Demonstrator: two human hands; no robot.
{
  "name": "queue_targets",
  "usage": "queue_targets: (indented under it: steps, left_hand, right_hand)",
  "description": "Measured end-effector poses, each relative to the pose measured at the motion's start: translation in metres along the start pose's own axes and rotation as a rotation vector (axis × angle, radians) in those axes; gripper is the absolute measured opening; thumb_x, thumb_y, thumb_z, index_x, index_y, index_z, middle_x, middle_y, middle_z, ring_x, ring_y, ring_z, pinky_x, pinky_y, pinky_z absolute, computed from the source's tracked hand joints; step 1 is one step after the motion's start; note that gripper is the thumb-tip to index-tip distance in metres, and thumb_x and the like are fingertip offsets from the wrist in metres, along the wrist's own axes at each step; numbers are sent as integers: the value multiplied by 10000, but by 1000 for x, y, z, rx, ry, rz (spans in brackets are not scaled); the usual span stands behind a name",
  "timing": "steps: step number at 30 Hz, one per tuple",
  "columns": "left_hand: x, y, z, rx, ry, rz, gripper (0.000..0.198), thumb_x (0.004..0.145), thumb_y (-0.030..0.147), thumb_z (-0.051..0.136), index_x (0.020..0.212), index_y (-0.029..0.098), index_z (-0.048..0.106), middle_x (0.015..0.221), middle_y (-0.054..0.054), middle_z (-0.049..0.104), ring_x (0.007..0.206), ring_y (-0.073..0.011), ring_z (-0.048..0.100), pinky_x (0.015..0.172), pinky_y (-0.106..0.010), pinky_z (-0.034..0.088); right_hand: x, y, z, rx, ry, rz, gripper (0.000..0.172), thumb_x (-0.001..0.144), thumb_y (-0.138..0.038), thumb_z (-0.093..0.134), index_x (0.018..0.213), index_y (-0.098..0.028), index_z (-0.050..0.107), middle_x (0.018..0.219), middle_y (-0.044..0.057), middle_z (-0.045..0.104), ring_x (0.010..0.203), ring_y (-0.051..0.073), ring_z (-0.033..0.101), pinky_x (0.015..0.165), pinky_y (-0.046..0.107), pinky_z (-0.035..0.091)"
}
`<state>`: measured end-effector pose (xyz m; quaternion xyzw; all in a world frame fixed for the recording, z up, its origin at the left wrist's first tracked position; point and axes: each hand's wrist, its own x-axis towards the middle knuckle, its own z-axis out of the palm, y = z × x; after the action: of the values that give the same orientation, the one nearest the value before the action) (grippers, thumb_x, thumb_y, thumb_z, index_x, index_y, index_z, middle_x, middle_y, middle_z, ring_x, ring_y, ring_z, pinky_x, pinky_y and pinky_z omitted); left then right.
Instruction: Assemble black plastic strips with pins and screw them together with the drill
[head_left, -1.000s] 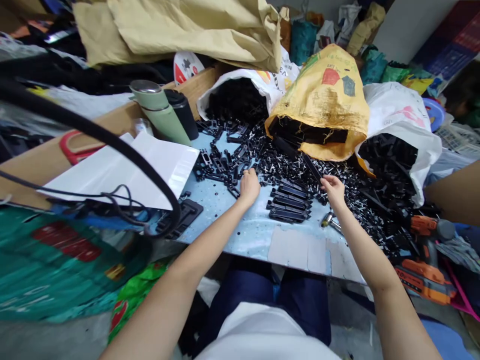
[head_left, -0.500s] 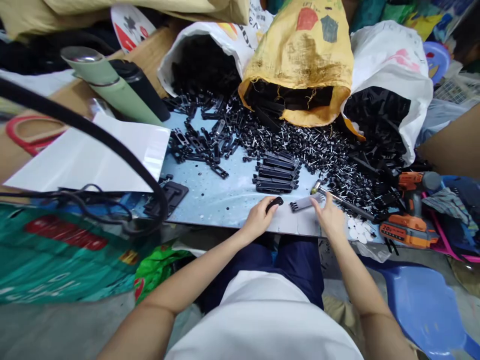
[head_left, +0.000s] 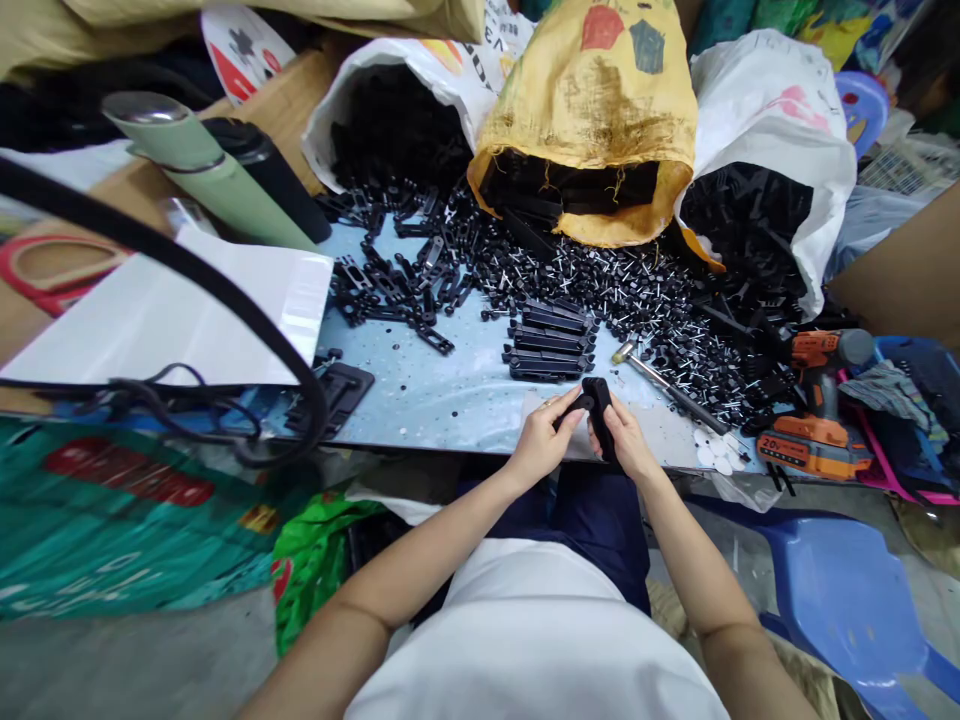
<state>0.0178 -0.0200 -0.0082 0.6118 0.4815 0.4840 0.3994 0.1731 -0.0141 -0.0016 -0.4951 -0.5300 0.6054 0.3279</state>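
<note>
Near the table's front edge, my left hand (head_left: 545, 437) is closed on a small black plastic part (head_left: 578, 404) with a rounded end. My right hand (head_left: 624, 436) grips a longer flat black plastic piece (head_left: 598, 405), held upright. The two parts meet or overlap between my hands; whether they are joined I cannot tell. Just beyond them lies a stack of black plastic assemblies (head_left: 551, 342), side by side. A small hammer (head_left: 667, 385) with a brassy head rests to the right of the stack.
Loose black pins (head_left: 637, 300) and linked parts (head_left: 405, 290) cover the table's back. Behind them open a yellow sack (head_left: 585, 110) and white sacks (head_left: 772, 110). An orange drill (head_left: 814, 440) stands right. At left are a white sheet (head_left: 172, 310), green flask (head_left: 217, 175) and black cable (head_left: 187, 260).
The flat piece has come up off the table in my right hand, turned on end. My left hand has moved right, bringing its small part against it. The hammer lies clear of my hand.
</note>
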Motion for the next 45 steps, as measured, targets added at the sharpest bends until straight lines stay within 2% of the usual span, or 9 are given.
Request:
queue_targets:
  steps: [6,15,22,27,31,35,37,42,45]
  left_hand:
    - [-2,7,-11,135,-21,161,307,870,272,482,1126,176,621,926,-85,670,864,-181,612,791,-319,506]
    - [-3,21,12,125,325,287,330,927,273,379,1166,170,582,895,-76,629,840,-147,585,769,-282,490]
    - [-20,-15,16,113,262,-105,414,910,292,362,1308,189,411,1017,-94,579,795,-160,617,714,-315,522]
    - [-17,-14,9,615,-128,146,507,758,127,516,1254,219,469,1296,-134,451,1230,-303,393,1003,-511,332]
    - [7,-1,12,818,-554,311,408,786,39,436,1133,215,557,1101,-103,587,1069,-244,523,964,-491,350]
    - [17,-1,9,909,-553,276,336,843,63,385,1115,156,559,932,-112,614,901,-217,570,797,-362,437]
    - [16,-4,5,913,-531,265,352,853,117,423,1194,150,506,1000,-122,601,948,-233,556,799,-360,437]
    - [18,-11,-6,881,-663,208,389,832,66,392,1191,169,500,1045,-98,594,969,-213,557,835,-335,431]
    - [23,-7,-8,869,-681,177,362,851,118,374,1191,159,491,1074,-107,582,993,-221,551,847,-346,431]
  right_hand:
    - [-5,-6,-18,-311,-107,-178,654,817,-531,454,1375,-204,355,622,-27,527,487,71,452,547,240,462]
    - [-10,6,8,-512,51,-358,612,874,-474,363,1417,-204,279,1021,85,626,884,174,604,774,329,526]
    - [24,-10,-25,-914,-48,-309,507,891,-438,342,1356,-240,388,1131,65,590,1031,173,537,900,332,451]
    - [78,-53,-127,-1359,641,-174,418,870,-199,363,1246,-64,486,1163,209,531,1044,230,436,885,386,341]
    - [97,-79,-176,-1428,718,-59,331,828,-25,330,1041,57,569,978,280,581,982,229,448,844,426,293]
    - [76,-84,-167,-1461,727,-26,310,891,-123,319,1010,-2,578,923,239,598,867,193,500,749,348,311]
    - [54,-78,-150,-1469,616,-67,304,902,-277,388,1050,-83,570,928,175,614,798,169,518,683,286,312]
    - [-5,-40,-100,-1409,-339,-416,358,876,-474,405,956,-182,597,812,45,640,725,118,550,648,219,332]
    - [-22,-14,-81,-1437,-435,-424,415,901,-479,324,946,-162,588,771,49,632,681,110,553,618,219,312]
